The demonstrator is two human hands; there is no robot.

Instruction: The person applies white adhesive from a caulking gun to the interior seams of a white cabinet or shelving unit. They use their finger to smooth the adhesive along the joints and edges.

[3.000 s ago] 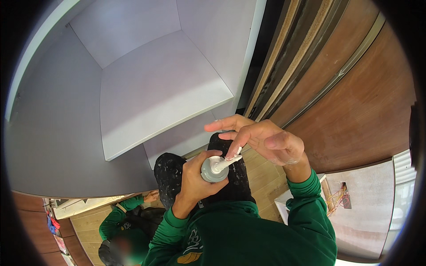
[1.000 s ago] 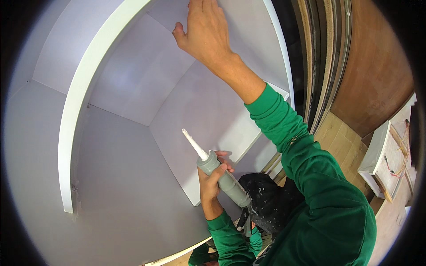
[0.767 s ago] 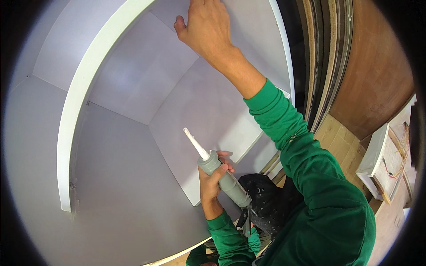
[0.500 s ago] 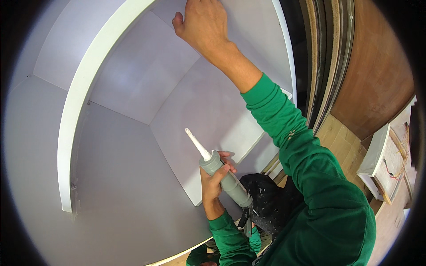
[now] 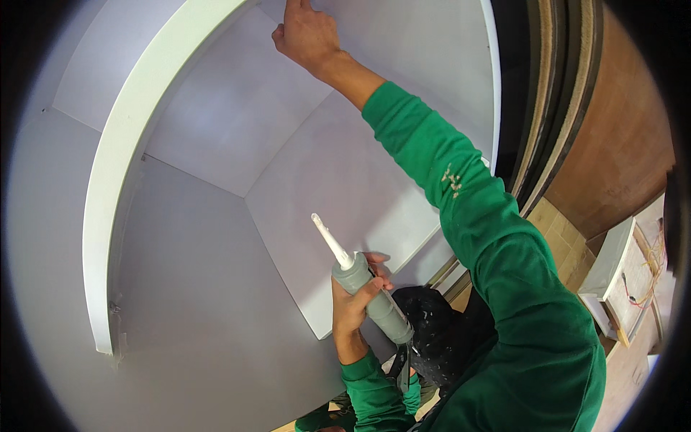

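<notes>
My left hand (image 5: 350,306) is wrapped round the barrel of a caulking gun (image 5: 389,317) fitted with a grey cartridge. Its white nozzle (image 5: 332,241) points up and to the left, with white residue at the tip. My right arm, in a green sleeve, reaches to the top of the picture. There my right hand (image 5: 309,39) holds nothing; one finger stretches up beyond the picture's edge and the thumb stands apart. That fingertip is cut off, so what it touches cannot be seen. A white curved strip (image 5: 108,180) runs beside it along pale grey panels (image 5: 209,266).
Dark, brown-edged boards (image 5: 561,93) stand upright at the right beside a large brown panel (image 5: 612,122). A white box-like piece with loose wires (image 5: 612,263) lies lower right on a wood-look floor (image 5: 558,230). Black, white-spotted clothing (image 5: 432,335) shows below the gun.
My right hand has shifted up and left, and a stretched finger now shows. The caulking gun sits slightly lower and to the right in the picture, still in my left hand.
</notes>
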